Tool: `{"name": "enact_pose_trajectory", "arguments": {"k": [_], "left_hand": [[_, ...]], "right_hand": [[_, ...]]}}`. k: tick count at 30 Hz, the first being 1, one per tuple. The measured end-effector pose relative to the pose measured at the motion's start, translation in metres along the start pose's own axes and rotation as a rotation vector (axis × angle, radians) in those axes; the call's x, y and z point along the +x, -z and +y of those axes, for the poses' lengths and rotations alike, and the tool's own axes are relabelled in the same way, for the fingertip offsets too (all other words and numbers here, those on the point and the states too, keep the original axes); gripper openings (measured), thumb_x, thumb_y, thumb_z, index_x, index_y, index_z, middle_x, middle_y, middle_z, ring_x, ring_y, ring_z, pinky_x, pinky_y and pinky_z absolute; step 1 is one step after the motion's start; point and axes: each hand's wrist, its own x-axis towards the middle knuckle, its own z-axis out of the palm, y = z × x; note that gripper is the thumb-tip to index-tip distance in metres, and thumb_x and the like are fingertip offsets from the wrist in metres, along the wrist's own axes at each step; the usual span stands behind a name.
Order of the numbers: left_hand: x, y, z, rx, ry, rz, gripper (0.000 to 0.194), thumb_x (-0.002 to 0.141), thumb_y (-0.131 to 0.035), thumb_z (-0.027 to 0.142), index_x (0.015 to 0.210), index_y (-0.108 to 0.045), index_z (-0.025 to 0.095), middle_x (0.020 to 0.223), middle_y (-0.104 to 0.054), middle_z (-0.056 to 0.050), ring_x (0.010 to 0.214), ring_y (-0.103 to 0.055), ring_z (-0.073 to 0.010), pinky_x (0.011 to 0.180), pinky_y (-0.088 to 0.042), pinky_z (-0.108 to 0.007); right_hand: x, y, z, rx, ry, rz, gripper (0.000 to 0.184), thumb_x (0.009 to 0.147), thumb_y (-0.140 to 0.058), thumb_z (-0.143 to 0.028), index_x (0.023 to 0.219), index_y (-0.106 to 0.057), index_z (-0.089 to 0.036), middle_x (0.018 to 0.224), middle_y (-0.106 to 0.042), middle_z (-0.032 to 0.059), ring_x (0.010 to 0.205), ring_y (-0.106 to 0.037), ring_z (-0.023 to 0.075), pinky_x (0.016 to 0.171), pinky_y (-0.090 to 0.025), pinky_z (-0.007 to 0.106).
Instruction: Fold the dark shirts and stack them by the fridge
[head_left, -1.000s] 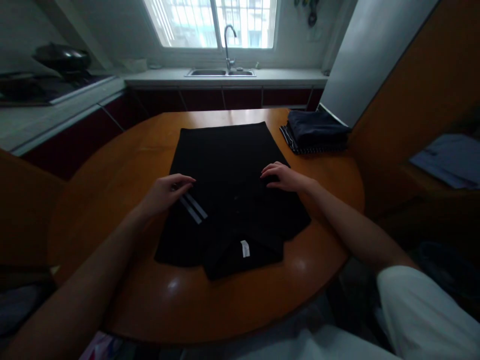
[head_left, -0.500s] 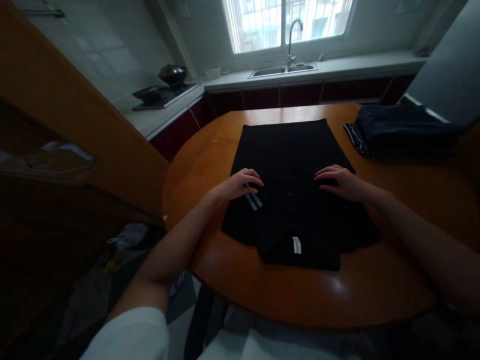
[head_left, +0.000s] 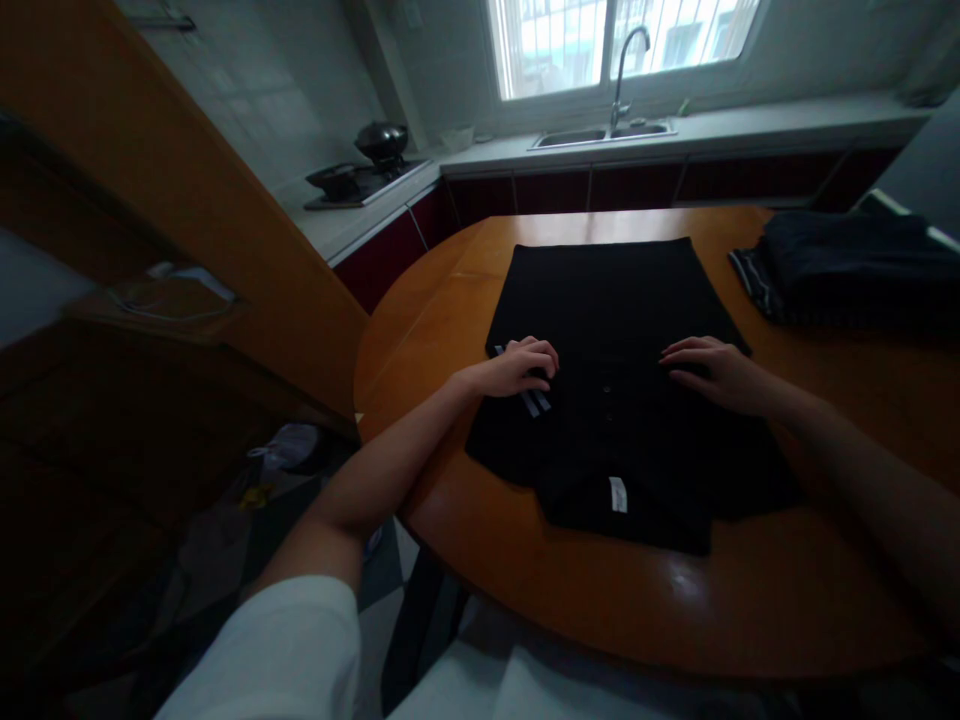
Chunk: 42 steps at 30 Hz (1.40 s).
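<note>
A black polo shirt (head_left: 600,300) lies spread flat, its collar towards me and its hem at the far side. Its neck label (head_left: 618,494) is white, and two small buttons show on the placket. On the shirt's left part rests my left hand (head_left: 521,367), fingers loosely bent and thumb apart, partly covering two pale stripes (head_left: 535,403). My right hand (head_left: 709,372) lies on the right part of the shirt, fingers stretched out and thumb apart. Neither hand visibly grips the cloth.
The shirt lies on a round-edged wooden table (head_left: 465,550). A stack of folded dark clothes (head_left: 855,265) sits at the table's right. Beyond are a counter with a sink (head_left: 570,138), a faucet (head_left: 621,80), and a stove with a pot (head_left: 381,142). A wooden panel (head_left: 247,200) rises at left.
The view has turned a little left, so everything appears shifted right. The fingers of my left hand look slightly more bent. Both hands stay on the shirt, which keeps its shape.
</note>
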Motion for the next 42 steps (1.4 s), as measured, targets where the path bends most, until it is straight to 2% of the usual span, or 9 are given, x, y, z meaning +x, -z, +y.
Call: {"name": "enact_pose_trajectory", "arguments": {"k": [5,10,15,20,25,28,33,37,42], "left_hand": [[0.004,-0.004,0.002,-0.007,0.015,0.102,0.011,0.096,-0.059,0.031,0.094,-0.060,0.021,0.121,-0.063,-0.009,0.116,-0.051,-0.0262,0.098,-0.035,-0.044],[0.006,-0.012,0.002,0.059,0.016,0.099,0.010,0.096,-0.059,0.031,0.099,-0.061,0.022,0.124,-0.062,-0.010,0.119,-0.052,-0.0269,0.099,-0.036,-0.045],[0.003,-0.014,0.013,0.172,0.078,0.160,0.037,0.095,-0.061,0.033,0.131,-0.056,0.027,0.143,-0.052,-0.013,0.135,-0.043,-0.0310,0.108,-0.032,-0.050],[-0.001,-0.020,0.017,0.232,0.179,0.239,0.055,0.099,-0.054,0.038,0.150,-0.042,0.025,0.153,-0.045,-0.014,0.145,-0.037,-0.0292,0.118,-0.026,-0.048],[0.001,-0.034,0.006,0.247,0.363,0.100,0.061,0.103,-0.039,0.045,0.158,-0.029,0.021,0.165,-0.027,-0.015,0.154,-0.019,-0.0303,0.122,-0.013,-0.056],[0.002,-0.036,0.000,0.255,0.385,0.158,0.061,0.103,-0.036,0.046,0.159,-0.027,0.022,0.167,-0.024,-0.013,0.155,-0.017,-0.0287,0.123,-0.013,-0.056],[0.002,-0.033,-0.005,0.280,0.437,0.152,0.064,0.102,-0.039,0.051,0.158,-0.032,0.021,0.166,-0.025,-0.014,0.155,-0.014,-0.0319,0.122,-0.012,-0.059],[0.003,-0.036,0.001,0.290,0.424,0.213,0.064,0.103,-0.037,0.051,0.158,-0.031,0.021,0.166,-0.024,-0.013,0.155,-0.014,-0.0311,0.123,-0.012,-0.058],[0.006,-0.039,0.012,0.281,0.454,0.144,0.061,0.104,-0.036,0.047,0.158,-0.033,0.019,0.165,-0.027,-0.014,0.155,-0.015,-0.0315,0.123,-0.012,-0.058]], "right_hand": [[0.001,0.001,0.001,0.018,-0.026,-0.014,0.030,0.090,-0.059,-0.048,0.104,-0.077,-0.028,0.118,-0.070,0.0102,0.112,-0.064,0.0323,0.102,-0.048,0.057],[0.000,0.000,0.004,0.025,-0.018,-0.015,0.029,0.089,-0.060,-0.047,0.103,-0.077,-0.029,0.117,-0.071,0.0095,0.111,-0.064,0.0324,0.101,-0.049,0.057],[0.000,0.001,0.000,0.015,-0.019,0.007,0.028,0.090,-0.058,-0.042,0.104,-0.077,-0.029,0.117,-0.071,0.0092,0.111,-0.064,0.0327,0.102,-0.048,0.058],[0.004,0.011,-0.003,-0.037,-0.066,0.151,0.030,0.091,-0.051,-0.030,0.105,-0.077,-0.026,0.114,-0.072,0.0104,0.111,-0.064,0.0320,0.101,-0.049,0.055],[0.004,0.021,-0.001,-0.072,-0.218,0.356,0.034,0.087,-0.049,-0.021,0.109,-0.075,-0.024,0.113,-0.071,0.0110,0.111,-0.063,0.0316,0.102,-0.048,0.053],[0.003,0.022,-0.001,-0.071,-0.247,0.406,0.035,0.087,-0.048,-0.019,0.108,-0.075,-0.023,0.112,-0.070,0.0109,0.111,-0.063,0.0301,0.103,-0.049,0.050],[0.003,0.020,-0.005,-0.062,-0.259,0.400,0.034,0.087,-0.048,-0.020,0.107,-0.074,-0.025,0.112,-0.069,0.0089,0.112,-0.062,0.0289,0.104,-0.048,0.049],[0.004,0.018,-0.004,-0.060,-0.270,0.387,0.033,0.086,-0.049,-0.020,0.106,-0.075,-0.025,0.112,-0.069,0.0098,0.110,-0.063,0.0297,0.102,-0.049,0.050],[0.003,0.015,0.000,-0.074,-0.262,0.377,0.032,0.085,-0.050,-0.021,0.105,-0.074,-0.025,0.112,-0.069,0.0094,0.111,-0.063,0.0304,0.103,-0.049,0.051]]}}
